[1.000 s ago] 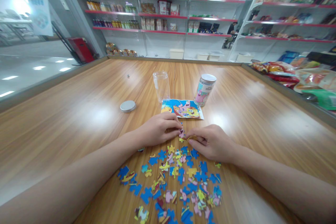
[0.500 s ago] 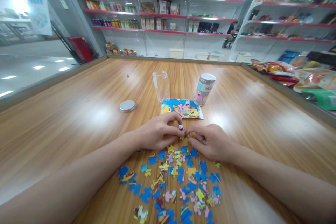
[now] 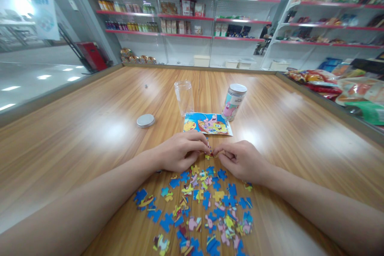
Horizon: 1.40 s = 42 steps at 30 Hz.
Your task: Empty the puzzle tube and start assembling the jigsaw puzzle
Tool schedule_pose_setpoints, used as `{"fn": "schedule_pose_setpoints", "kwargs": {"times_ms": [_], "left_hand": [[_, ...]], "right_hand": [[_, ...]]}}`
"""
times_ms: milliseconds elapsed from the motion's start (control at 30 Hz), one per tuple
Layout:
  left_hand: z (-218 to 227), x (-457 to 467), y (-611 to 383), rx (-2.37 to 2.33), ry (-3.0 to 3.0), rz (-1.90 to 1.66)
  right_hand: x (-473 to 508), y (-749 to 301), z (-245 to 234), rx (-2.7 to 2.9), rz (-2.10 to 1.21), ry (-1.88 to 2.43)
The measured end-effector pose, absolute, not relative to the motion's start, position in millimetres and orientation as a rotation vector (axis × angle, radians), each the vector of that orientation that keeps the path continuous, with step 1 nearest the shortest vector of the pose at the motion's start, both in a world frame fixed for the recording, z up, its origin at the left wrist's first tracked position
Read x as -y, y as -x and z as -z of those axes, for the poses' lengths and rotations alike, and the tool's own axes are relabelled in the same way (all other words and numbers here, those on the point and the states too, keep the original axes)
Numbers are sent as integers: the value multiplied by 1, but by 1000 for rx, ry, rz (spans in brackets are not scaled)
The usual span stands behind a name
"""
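Observation:
My left hand (image 3: 183, 151) is closed, its fingertips together on small puzzle pieces (image 3: 207, 157) just below the picture card. Facing it, my right hand (image 3: 241, 159) has bent fingers, with the tips at the right edge of the same pieces. The fingers partly cover these pieces, so how they fit together cannot be made out. Loose blue, yellow and pink puzzle pieces (image 3: 206, 199) lie scattered on the wood below both hands. Just beyond my fingers lies the cartoon picture card (image 3: 214, 125).
An uncapped clear jar (image 3: 184, 98) and a lidded, printed jar (image 3: 234, 102) stand behind the card. To the left lies a silver lid (image 3: 145, 121) on the wooden table (image 3: 105, 100). Packaged goods (image 3: 324, 82) line the right edge; stocked shelves stand beyond.
The piece that stood tilted between my left thumb and index finger is now lower, and those fingers have come down over it. My right hand has barely shifted.

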<state>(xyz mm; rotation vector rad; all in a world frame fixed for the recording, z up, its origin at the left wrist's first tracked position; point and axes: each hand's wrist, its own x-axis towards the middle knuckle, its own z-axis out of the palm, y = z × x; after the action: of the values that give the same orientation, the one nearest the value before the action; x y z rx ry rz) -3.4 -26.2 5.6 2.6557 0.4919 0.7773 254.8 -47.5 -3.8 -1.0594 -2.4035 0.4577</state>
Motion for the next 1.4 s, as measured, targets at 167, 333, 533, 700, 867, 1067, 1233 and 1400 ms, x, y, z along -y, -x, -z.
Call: {"fn": "schedule_pose_setpoints", "kwargs": {"times_ms": [167,333,533,700,867,1067,1233,1400], "left_hand": [[-4,25,3,-447,-2644,-824],[0,24,5,-464,-2615,-828],[1,23,5,-471,-2583,-816],[0,24,3,-467,-2573,-834],[1,23,4,-470,-2575,-841],[1,23,5,-478,-2579,-834],[0,23,4,-492,-2578,-831],[0,23,4,-479,-2572,-842]], "right_hand": [[47,-253,1,2414,-449,1065],[47,-254,2,2410,-481,1038],[48,-255,3,2397,-537,998],[49,-256,2,2433,-556,937],[48,-255,1,2428,-536,930],[49,-254,-1,2427,-544,938],[49,-255,-1,2421,-544,939],[48,-254,0,2398,-520,979]]}}
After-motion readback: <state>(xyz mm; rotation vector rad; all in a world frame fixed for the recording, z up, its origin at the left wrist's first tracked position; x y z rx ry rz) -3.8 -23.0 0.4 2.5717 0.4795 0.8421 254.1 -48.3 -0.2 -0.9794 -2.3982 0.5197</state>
